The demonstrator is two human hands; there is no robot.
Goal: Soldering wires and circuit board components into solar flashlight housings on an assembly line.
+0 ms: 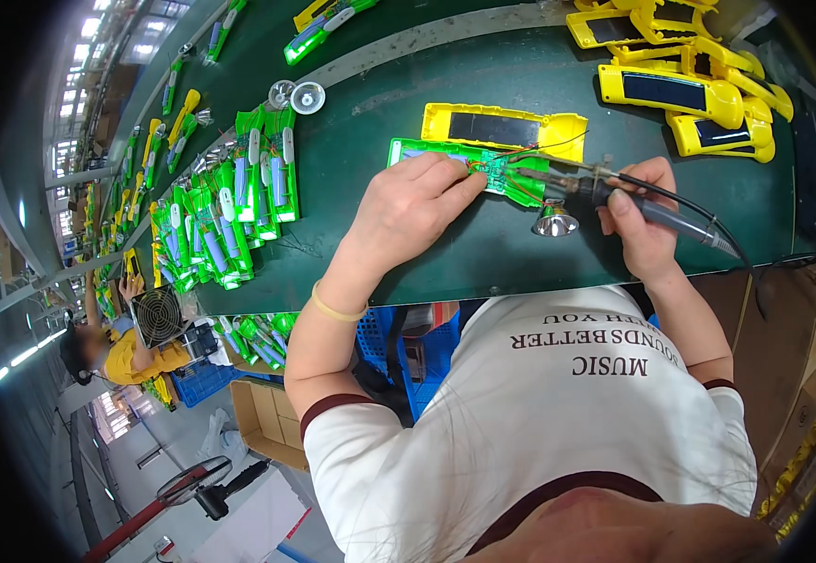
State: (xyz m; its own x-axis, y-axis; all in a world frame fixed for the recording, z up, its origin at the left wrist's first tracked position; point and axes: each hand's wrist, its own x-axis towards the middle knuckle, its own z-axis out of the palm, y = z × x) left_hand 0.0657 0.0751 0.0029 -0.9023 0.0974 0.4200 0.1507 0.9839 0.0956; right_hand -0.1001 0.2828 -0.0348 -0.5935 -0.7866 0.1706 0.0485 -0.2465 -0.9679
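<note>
A green plastic flashlight half-shell (525, 190) lies on the table with a small circuit board and thin wires in it. My left hand (417, 202) rests over its left part, finger and thumb pinched together beside the board; what they pinch is too small to make out. My right hand (647, 220) grips a soldering iron (675, 218), whose tip points left over the board. A shiny round reflector (555, 221) sits at the shell's near edge, by the wires. Just behind lies a yellow shell (492, 129) with a dark solar panel, a thin wire crossing it.
Green shells with batteries (211, 235) are heaped at left, two loose reflectors (308, 98) behind them. Yellow shells (671, 91) pile up at far right. The iron's black cable (755, 281) hangs over the table's near edge. Another person (141, 352) works farther left.
</note>
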